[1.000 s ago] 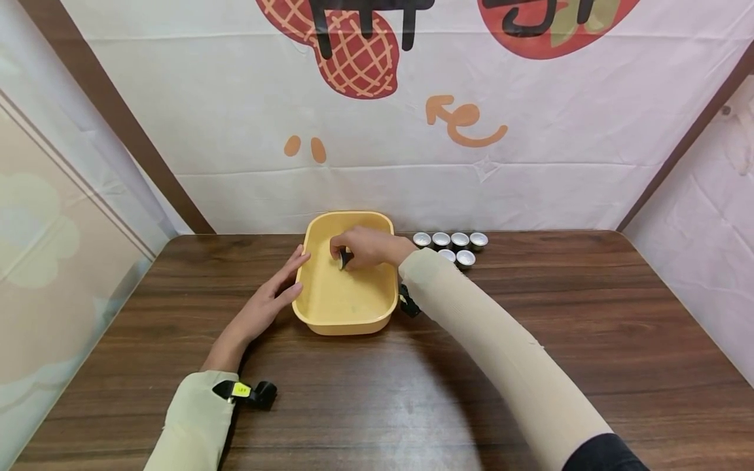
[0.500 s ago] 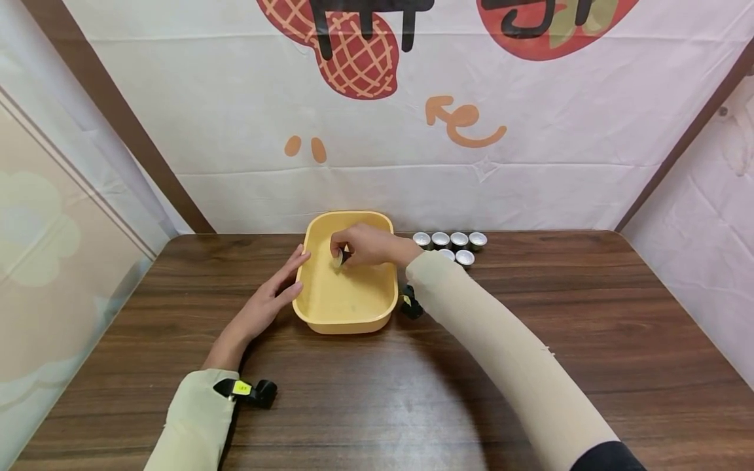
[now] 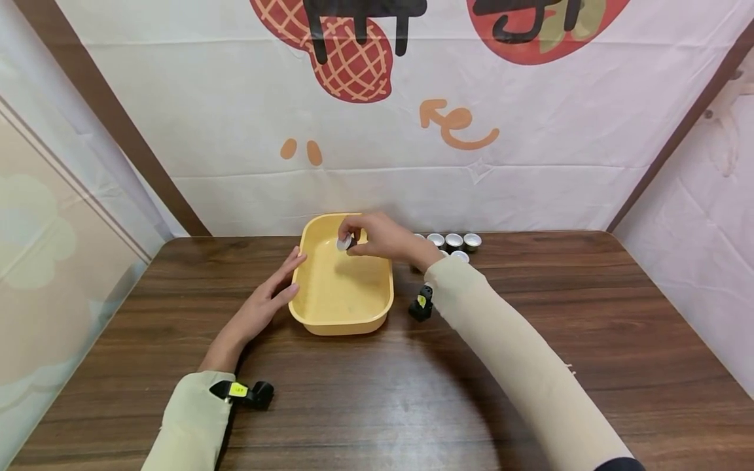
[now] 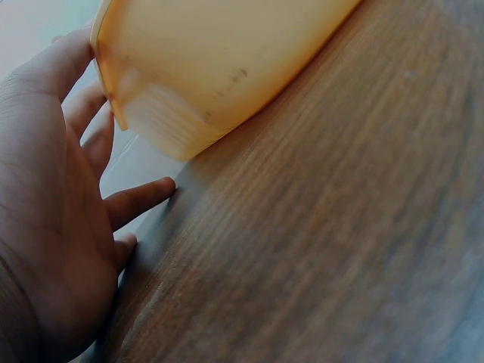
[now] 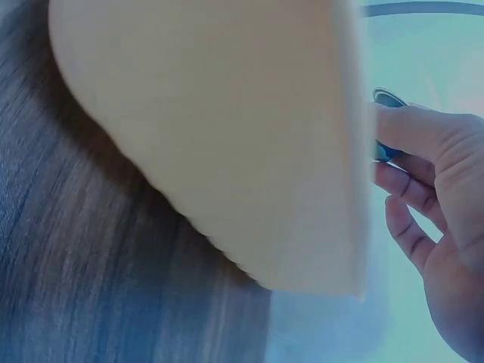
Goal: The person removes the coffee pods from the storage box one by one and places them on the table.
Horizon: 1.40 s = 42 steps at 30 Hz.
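Note:
A yellow plastic tub stands on the table near the back wall. Over its far part, my right hand pinches a small dark capsule with a round silver face between thumb and fingers. The right wrist view shows the capsule's rim beyond the thumb, the rest partly hidden by the hand and the tub's wall. My left hand touches the tub's left rim, its fingers fairly straight. In the left wrist view that hand lies along the tub's outer side.
Several similar silver-topped capsules stand in rows to the tub's right, partly hidden behind my right wrist. A printed cloth wall rises right behind the table's back edge. Brown wooden tabletop extends in front and to both sides.
My right hand has risen from the tub's floor with the capsule and shifted slightly right, its silver face now turned to view. The left hand stays at the rim.

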Tool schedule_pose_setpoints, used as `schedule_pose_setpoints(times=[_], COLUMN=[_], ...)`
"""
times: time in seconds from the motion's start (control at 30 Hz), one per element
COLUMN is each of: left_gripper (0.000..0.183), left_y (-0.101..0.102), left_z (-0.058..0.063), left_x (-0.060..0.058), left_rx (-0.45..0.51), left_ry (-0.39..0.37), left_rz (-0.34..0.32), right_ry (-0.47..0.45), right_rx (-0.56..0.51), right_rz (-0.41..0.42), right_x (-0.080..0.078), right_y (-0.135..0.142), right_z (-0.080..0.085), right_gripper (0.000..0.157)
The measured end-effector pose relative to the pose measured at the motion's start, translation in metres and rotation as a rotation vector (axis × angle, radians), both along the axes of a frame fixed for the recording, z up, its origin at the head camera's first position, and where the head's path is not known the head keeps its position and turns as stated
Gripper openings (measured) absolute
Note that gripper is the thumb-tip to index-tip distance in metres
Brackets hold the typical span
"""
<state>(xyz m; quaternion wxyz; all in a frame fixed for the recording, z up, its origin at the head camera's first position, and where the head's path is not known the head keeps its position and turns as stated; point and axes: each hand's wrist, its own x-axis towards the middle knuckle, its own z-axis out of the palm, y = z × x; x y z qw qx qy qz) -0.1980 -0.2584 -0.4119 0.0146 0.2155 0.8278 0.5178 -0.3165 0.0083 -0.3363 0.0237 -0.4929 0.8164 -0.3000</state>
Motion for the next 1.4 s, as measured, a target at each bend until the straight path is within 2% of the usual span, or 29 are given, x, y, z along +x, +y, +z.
schedule_pose_setpoints(times=[0.2,0.43,0.63,0.87,1.13,1.27,1.4], left_gripper=[0.056,0.055,0.056,0.056,0.053,0.052,0.052], left_y=[0.000,0.000,0.001,0.000,0.001,0.001,0.001], left_z=[0.000,0.000,-0.002,-0.002,-0.004,-0.005,-0.005], left_x=[0.001,0.000,0.000,-0.001,-0.001,-0.002,-0.002], left_rx=[0.009,0.019,0.019,0.010,0.006,0.009,0.013], left_ry=[0.008,0.002,-0.009,-0.009,-0.014,-0.015,-0.008], left_rz=[-0.005,-0.009,-0.008,0.001,0.019,0.017,0.014], right_ry=[0.024,0.040,-0.002,-0.008,0.035,0.019,0.009], right_rx=[-0.042,-0.153,-0.254,-0.311,-0.347,-0.339,-0.371], right_rz=[-0.069,-0.098,-0.140,-0.210,-0.272,-0.327,-0.348], right_x=[0.008,0.010,0.015,0.022,0.024,0.027,0.028], right_y=[0.014,0.033,0.055,0.081,0.111,0.125,0.139], right_z=[0.008,0.003,0.000,0.000,-0.006,-0.010,-0.013], right_gripper=[0.020,0.019,0.020,0.022,0.024,0.022,0.022])
